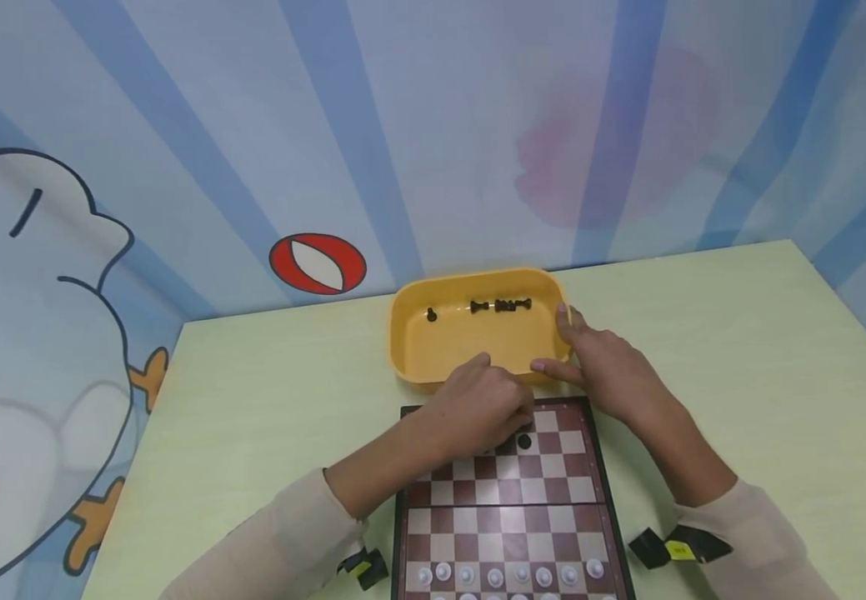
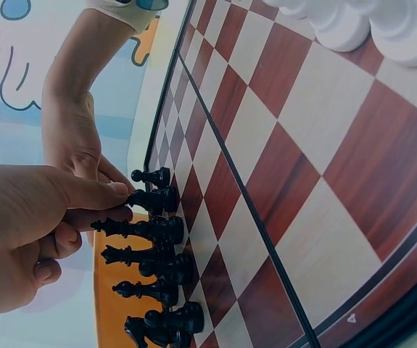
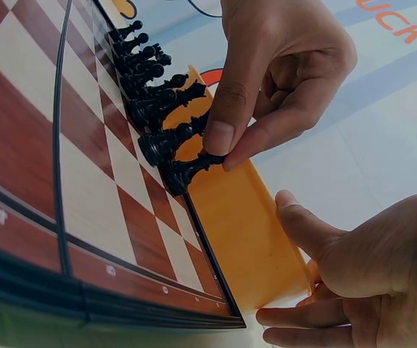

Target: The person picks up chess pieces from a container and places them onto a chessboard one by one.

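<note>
- the left hand [image 1: 481, 408] sits over the far row of the chessboard [image 1: 508, 500], its thumb and forefinger pinching a black piece [image 3: 186, 172] at the end of that row; in the right wrist view the piece is still on its square, close to the board's far edge.
- the right hand [image 1: 598, 367] rests on the near right corner of the yellow tray [image 1: 410, 333], fingers straight and relaxed on the rim, holding nothing.
- the black row [image 2: 157, 254] stands tightly packed, so the pinching fingers could brush the neighbour and tip it, and one falling piece could knock the next.
- the grip is only on the piece's thin upper part; in my judgement a slip there would drop it on the board or let it roll onto the worktop [image 1: 740, 375].
- the tray touches or nearly touches the board's far edge; a push from the right hand could slide it and shift the few black pieces [image 1: 503, 306] lying inside.
- the white pieces [image 1: 508, 575] on the near row are well apart from both hands and look safe.
- writing: orange letters reading "uck" on the wall in the right wrist view, the word cut off; no brand readable on board or tray.
</note>
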Demonstrator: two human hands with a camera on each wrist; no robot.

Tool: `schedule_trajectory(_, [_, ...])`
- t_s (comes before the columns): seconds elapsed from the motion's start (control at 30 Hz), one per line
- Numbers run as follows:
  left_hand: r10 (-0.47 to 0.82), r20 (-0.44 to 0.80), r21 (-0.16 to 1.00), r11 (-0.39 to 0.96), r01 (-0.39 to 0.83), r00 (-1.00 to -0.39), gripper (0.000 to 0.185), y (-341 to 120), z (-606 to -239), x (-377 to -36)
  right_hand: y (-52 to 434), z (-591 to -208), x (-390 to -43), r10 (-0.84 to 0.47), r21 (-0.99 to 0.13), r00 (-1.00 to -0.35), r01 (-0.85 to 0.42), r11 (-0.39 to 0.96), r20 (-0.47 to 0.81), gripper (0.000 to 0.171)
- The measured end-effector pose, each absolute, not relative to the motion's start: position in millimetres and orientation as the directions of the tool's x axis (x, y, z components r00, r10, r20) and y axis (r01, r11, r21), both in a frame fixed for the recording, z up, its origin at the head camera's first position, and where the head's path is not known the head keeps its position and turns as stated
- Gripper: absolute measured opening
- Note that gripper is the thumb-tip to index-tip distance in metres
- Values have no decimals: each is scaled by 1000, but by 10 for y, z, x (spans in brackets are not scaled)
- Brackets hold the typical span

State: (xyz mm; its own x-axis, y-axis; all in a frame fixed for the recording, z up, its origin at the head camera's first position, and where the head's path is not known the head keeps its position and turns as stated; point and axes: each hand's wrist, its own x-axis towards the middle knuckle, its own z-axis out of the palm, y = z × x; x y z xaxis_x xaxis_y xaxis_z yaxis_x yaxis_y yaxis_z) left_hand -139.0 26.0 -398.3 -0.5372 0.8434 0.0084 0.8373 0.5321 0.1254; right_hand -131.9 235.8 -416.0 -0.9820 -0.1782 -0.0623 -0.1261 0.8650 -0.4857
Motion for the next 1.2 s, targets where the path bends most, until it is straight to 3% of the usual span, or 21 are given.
schedule_trajectory(0.5, [845,19,137,527,839,-534,9,195,-3949,-1380,2340,-4170,-1319,-174,-485,-983,-123,866,-61,97])
schedule_trajectory(0.77, [839,135,168,505,847,-527,10,103,-3841,-1433,2354,-4186,-1313,-172,-484,-983,-120,867,-65,97])
schedule_trajectory(0.97, [790,210,172,550,817,-576,13,1,-3728,-1553,2349,-4193,-1306,-170,-496,-983,-112,861,-72,98])
schedule_trajectory(1.2, [732,212,158,629,761,-648,14,-139,-3626,-1749,2341,-4198,-1320,-176,-491,-982,-118,863,-75,100])
